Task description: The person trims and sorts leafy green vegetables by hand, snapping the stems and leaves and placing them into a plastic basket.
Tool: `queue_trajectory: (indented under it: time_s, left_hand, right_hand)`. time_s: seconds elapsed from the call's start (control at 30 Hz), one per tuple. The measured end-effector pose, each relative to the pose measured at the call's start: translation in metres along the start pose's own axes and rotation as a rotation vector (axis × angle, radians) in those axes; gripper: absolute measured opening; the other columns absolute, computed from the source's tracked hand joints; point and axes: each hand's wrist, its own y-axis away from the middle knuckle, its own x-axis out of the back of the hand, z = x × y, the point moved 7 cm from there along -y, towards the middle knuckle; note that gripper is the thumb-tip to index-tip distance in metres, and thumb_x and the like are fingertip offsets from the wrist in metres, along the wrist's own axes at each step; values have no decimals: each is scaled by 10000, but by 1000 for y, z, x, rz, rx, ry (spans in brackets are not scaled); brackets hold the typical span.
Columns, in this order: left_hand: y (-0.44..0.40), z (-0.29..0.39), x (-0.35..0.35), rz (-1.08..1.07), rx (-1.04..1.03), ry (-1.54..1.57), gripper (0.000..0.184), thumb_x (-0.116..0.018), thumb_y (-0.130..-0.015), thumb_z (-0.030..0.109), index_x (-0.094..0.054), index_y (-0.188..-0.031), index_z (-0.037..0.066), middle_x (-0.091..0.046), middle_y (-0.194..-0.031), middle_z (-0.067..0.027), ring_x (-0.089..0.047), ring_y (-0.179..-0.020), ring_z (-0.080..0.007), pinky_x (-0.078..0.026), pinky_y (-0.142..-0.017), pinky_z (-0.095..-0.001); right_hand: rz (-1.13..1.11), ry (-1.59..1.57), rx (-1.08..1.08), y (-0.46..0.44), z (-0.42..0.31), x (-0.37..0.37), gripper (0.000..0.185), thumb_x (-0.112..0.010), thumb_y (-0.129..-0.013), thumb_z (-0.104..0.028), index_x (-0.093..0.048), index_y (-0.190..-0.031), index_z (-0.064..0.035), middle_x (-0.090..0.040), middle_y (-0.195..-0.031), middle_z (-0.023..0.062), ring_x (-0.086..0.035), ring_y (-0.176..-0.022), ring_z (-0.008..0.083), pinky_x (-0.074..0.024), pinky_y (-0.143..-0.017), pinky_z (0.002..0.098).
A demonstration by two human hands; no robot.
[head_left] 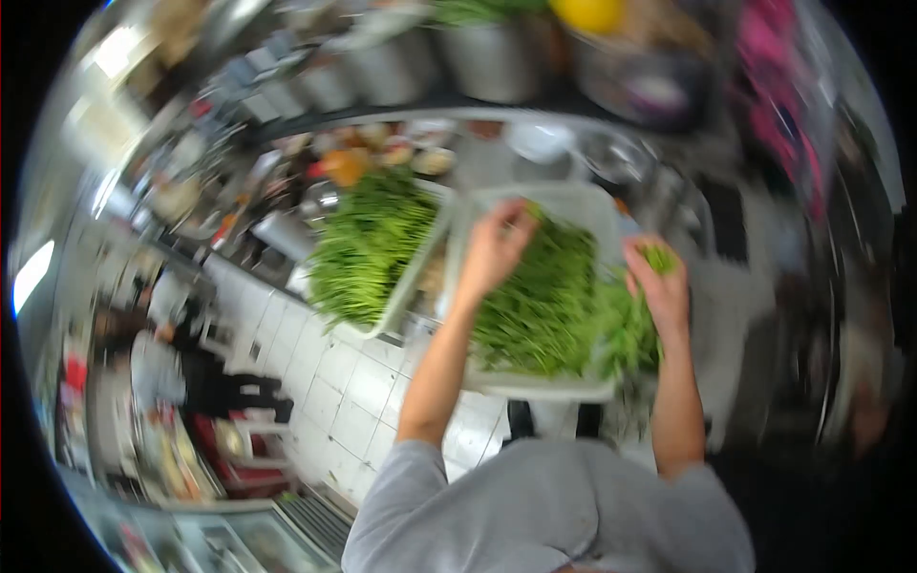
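Observation:
A pale plastic tub (585, 201) stands in front of me, filled with loose leafy greens (544, 306). Over its left side is my left hand (497, 246), its fingers closed at the tips around a small yellow-green bit of the greens; blur hides the detail. At the tub's right edge, my right hand (661, 286) grips a bunch of leafy greens (626, 329). The cut stem ends show above that fist, and the leaves hang down to the left. A second tub (409, 296) on the left holds long-stemmed greens (373, 253), laid in a heap.
Behind the tubs, a counter carries a white bowl (540, 141), a metal bowl (614, 158) and several small food containers. Metal pots (487, 62) line a shelf above. Pink plastic (778, 95) hangs at right. Two people (162, 372) are at far left, beyond the tiled floor (349, 392).

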Motion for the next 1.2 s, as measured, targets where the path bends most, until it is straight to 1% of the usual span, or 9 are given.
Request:
queue_trajectory:
  time_s: [0.1, 0.3, 0.53, 0.63, 0.67, 0.73, 0.83, 1.07, 1.2]
  left_hand:
    - [25, 42, 18, -71, -33, 100, 365, -700, -879, 205, -614, -1174, 9, -672, -1091, -146, -648, -1021, -250, -499, -918, -356]
    - [66, 51, 25, -104, 38, 294, 308, -725, -873, 186, -613, -1105, 18, -685, -923, -85, -637, -834, -150, -516, -777, -300]
    - [82, 29, 38, -46, 103, 411, 268, -710, -892, 206, -652, -1071, 16, -677, -953, -40, -621, -834, -94, -505, -743, -258]
    - [76, 28, 73, 127, 102, 417, 159, -680, -902, 158, -683, -1027, 59, -663, -957, -10, -605, -864, -100, -492, -776, -253]
    - [73, 27, 87, 206, 102, 304, 164, -672, -914, 165, -676, -1042, 63, -666, -936, -1, -607, -850, -96, -495, -778, -253]
    - [63, 11, 95, 254, 136, 600, 202, -652, -938, 156, -654, -1111, 53, -683, -954, -18, -611, -847, -80, -496, -779, -252]
    - [50, 37, 96, 184, 98, 679, 210, -644, -944, 140, -649, -1116, 19, -695, -954, -31, -621, -853, -79, -488, -789, -240]
    - [38, 58, 42, -182, 145, 547, 272, -657, -933, 113, -624, -1161, -31, -700, -941, -42, -631, -856, -75, -499, -772, -226]
    - [54, 45, 34, -271, 226, 493, 273, -656, -928, 103, -625, -1158, -42, -699, -917, -59, -649, -777, -95, -506, -748, -246]
  right_hand:
    - [-153, 81, 65, -11, -22, -54, 207, -709, -857, -67, -690, -1057, -16, -556, -671, -31, -455, -515, 33, -347, -464, 212]
    - [-381, 148, 98, -23, -20, -111, 82, -698, -848, -16, -655, -916, 3, -559, -678, -24, -467, -518, 42, -342, -467, 203]
    - [-288, -4, 152, -27, -38, -111, 70, -635, -912, -65, -612, -893, -1, -537, -677, -9, -452, -496, 48, -326, -450, 217]
    - [-145, 550, 473, -38, -34, -91, 198, -670, -873, -79, -676, -1035, 35, -707, -909, 114, -647, -750, 189, -513, -726, 329]
    - [-213, 682, 330, -35, -36, -92, 287, -707, -840, -121, -682, -1089, 19, -720, -1008, 171, -674, -925, 239, -490, -876, 359]
    - [-282, 804, 255, -34, -23, -92, 296, -730, -831, -181, -690, -1061, 1, -701, -985, 226, -693, -942, 286, -500, -838, 359]
    - [-284, 477, 155, -26, -32, -98, 273, -762, -836, -177, -703, -1025, 10, -705, -851, 50, -595, -770, 75, -493, -731, 261]
    - [-474, 37, 76, -39, -78, -134, 210, -765, -834, -169, -699, -956, -12, -591, -675, -29, -497, -567, 26, -364, -511, 200]
    - [-284, -146, 8, -53, -81, -96, 165, -731, -857, -166, -658, -891, -22, -543, -620, -18, -478, -520, 68, -356, -486, 229]
